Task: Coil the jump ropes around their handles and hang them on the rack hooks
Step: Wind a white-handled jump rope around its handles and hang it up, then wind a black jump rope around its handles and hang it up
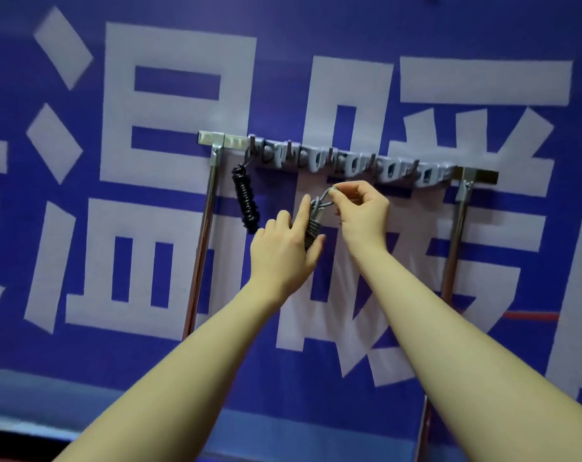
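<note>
Two bare forearms reach up from the lower edge of the view. The left hand [284, 250] cups a grey jump rope wound tightly round its dark handles [313, 228], thumb against the bundle's lower end and forefinger lying straight along its left side. Just above and right of it, the right hand [363, 211] pinches the bundle's free grey loop [326, 196] between thumb and fingertip, holding it up. Open space lies below both hands and between them and the chrome uprights on either side. To the left of the left hand a black coiled jump rope [246, 201] hangs from the end hook. Just above the right hand runs the grey plastic hook strip [349, 163] on its chrome metal rack frame [213, 181]. Behind stands a blue banner with large white characters [169, 95].
</note>
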